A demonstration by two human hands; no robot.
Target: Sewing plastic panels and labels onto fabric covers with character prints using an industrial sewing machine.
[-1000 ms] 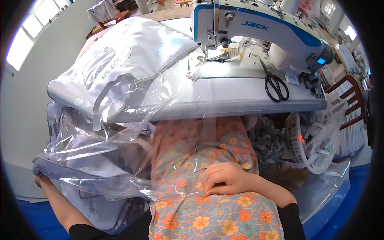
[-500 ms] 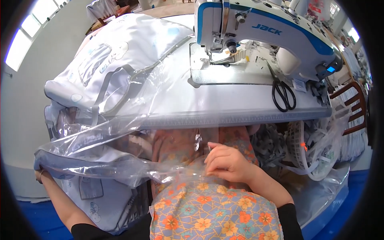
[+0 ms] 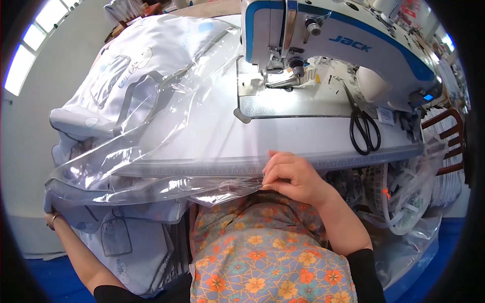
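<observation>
A long clear plastic sheet (image 3: 166, 191) with a grey-bound edge stretches across my lap, along the front of the sewing table. Its right end is pinched between the thumb and fingers of my right hand (image 3: 291, 177), just below the table edge. At the far left my left hand (image 3: 51, 216) grips the sheet's other end; plastic and cloth mostly cover its fingers. More of the clear plastic runs up over the white printed fabric piece (image 3: 166, 43), which has grey binding and lies heaped on the table's left side.
A white and blue sewing machine (image 3: 343, 40) stands at the back right. Black-handled scissors (image 3: 365, 132) lie on the table (image 3: 212, 136) beside it. Below on the right is a white basket (image 3: 376, 189) with plastic scraps. White printed pieces (image 3: 121, 252) hang at my lower left.
My right hand has risen toward the table edge, carrying the sheet's right end up with it. The sheet is now straighter between my hands. My left hand has barely moved.
</observation>
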